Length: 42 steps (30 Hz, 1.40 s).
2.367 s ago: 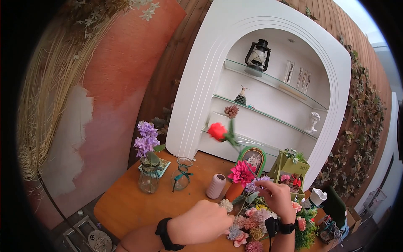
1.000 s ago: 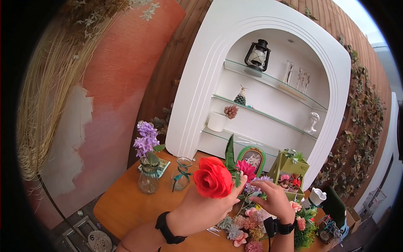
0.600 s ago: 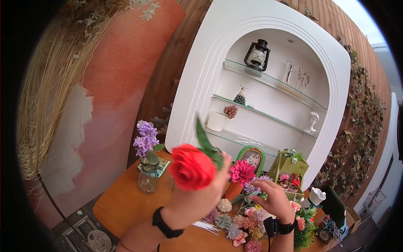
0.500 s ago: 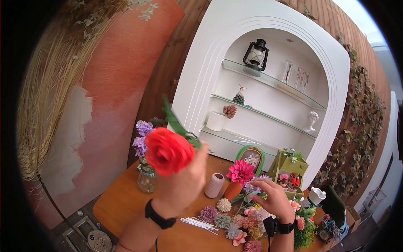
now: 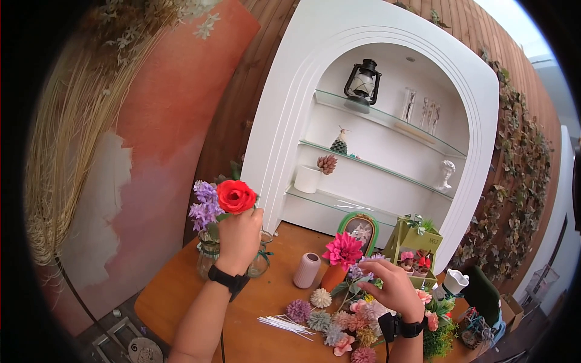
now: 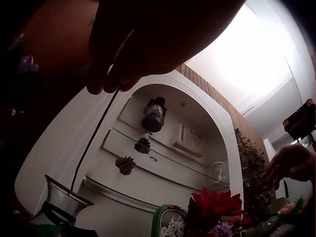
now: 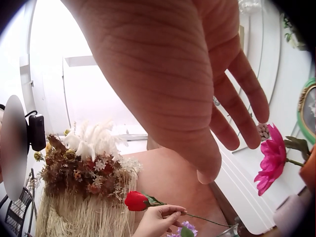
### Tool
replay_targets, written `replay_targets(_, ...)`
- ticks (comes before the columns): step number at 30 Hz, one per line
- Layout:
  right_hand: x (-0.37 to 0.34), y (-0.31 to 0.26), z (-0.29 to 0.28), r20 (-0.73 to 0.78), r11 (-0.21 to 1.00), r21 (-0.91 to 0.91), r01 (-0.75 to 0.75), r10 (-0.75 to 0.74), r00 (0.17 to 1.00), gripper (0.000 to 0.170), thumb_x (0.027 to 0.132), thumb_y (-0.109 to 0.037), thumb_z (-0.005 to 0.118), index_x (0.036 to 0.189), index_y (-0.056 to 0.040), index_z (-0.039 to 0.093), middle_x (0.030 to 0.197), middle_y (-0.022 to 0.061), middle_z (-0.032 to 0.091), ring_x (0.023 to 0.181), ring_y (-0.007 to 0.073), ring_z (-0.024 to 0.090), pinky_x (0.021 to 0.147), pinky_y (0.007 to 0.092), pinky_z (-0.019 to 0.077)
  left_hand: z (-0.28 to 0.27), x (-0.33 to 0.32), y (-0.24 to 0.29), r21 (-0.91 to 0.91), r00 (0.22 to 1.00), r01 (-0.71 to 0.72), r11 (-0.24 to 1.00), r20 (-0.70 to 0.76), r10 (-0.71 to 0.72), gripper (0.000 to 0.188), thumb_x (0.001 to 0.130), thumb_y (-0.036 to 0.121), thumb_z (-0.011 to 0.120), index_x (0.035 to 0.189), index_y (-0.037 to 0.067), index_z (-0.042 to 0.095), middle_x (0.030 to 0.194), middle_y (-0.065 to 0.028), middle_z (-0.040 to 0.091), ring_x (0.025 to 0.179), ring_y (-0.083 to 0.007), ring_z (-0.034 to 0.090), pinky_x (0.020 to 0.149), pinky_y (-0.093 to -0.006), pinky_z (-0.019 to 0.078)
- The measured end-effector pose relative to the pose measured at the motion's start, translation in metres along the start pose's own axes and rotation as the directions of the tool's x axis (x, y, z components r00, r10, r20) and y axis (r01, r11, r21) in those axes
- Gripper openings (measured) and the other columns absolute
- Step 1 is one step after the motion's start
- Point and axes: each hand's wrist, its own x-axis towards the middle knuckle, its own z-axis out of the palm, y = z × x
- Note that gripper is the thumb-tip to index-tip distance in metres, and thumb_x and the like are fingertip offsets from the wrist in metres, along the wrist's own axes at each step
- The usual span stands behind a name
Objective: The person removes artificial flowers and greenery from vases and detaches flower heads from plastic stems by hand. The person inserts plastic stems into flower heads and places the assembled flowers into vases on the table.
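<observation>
My left hand (image 5: 239, 239) pinches the stem of a red artificial rose (image 5: 236, 196) at the table's left side. In the left wrist view the dark stem (image 6: 94, 136) runs down from the fingers into the mouth of a glass vase (image 6: 64, 200) tied with a teal ribbon. Beside it stands a second glass vase (image 5: 207, 261) with purple flowers (image 5: 204, 207), partly hidden by the hand. My right hand (image 5: 394, 284) holds nothing, its fingers loosely bent above the flowers near a magenta flower (image 5: 343, 249) in an orange vase (image 5: 333, 276).
A pink ribbed vase (image 5: 307, 270) stands mid-table. Loose flower heads (image 5: 357, 319) and white sticks (image 5: 285, 327) lie toward the front. Behind them are a green oval frame (image 5: 373, 233) and a green planter stand (image 5: 433, 242), before a white arched shelf unit (image 5: 278, 139).
My left hand has carried the rose from above the flower pile leftward to the glass vase, lowering it lately. My right hand has let go of the rose and stays over the flowers.
</observation>
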Motion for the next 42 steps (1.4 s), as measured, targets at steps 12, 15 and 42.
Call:
replay_targets(12, 0.001, -0.003, 0.0, 0.041, 1.0, -0.001, -0.017, 0.017, 0.999, 0.035, 0.082, -0.018, 0.076, 0.114, -0.0078, 0.064, 0.106, 0.0093, 0.068, 0.088, 0.0266, 0.069, 0.073, 0.0358, 0.0555, -0.008, 0.002, 0.001, 0.043, 1.0, -0.015, 0.999, -0.005, 0.016, 0.01, 0.07, 0.0, 0.063, 0.078, 0.005, 0.062, 0.074, -0.0121, 0.065, 0.068, -0.0314, 0.067, 0.059, -0.0416, 0.0529)
replay_targets(15, 0.001, -0.002, 0.001, 0.046, 1.0, -0.003, -0.008, 0.008, 0.999, 0.035, 0.082, -0.018, 0.076, 0.114, -0.0083, 0.064, 0.105, 0.0092, 0.068, 0.087, 0.026, 0.069, 0.073, 0.0356, 0.0555, 0.002, -0.002, -0.003, 0.069, 0.999, -0.037, 0.997, 0.027, 0.035, 0.008, 0.071, 0.002, 0.064, 0.077, 0.005, 0.062, 0.074, -0.0117, 0.065, 0.068, -0.0303, 0.067, 0.058, -0.0408, 0.053)
replay_targets(42, -0.016, 0.029, -0.015, 0.16, 0.964, -0.097, -0.248, 0.261, 0.952, 0.03, 0.081, -0.022, 0.075, 0.105, -0.0068, 0.068, 0.087, 0.0116, 0.072, 0.081, 0.0297, 0.07, 0.072, 0.0381, 0.0546, 0.015, -0.04, 0.062, -0.426, 0.255, -0.263, 0.866, 0.835, 0.488, 0.045, 0.088, 0.032, 0.064, 0.129, 0.017, 0.059, 0.101, -0.0184, 0.07, 0.095, -0.0357, 0.067, 0.082, -0.0468, 0.0536)
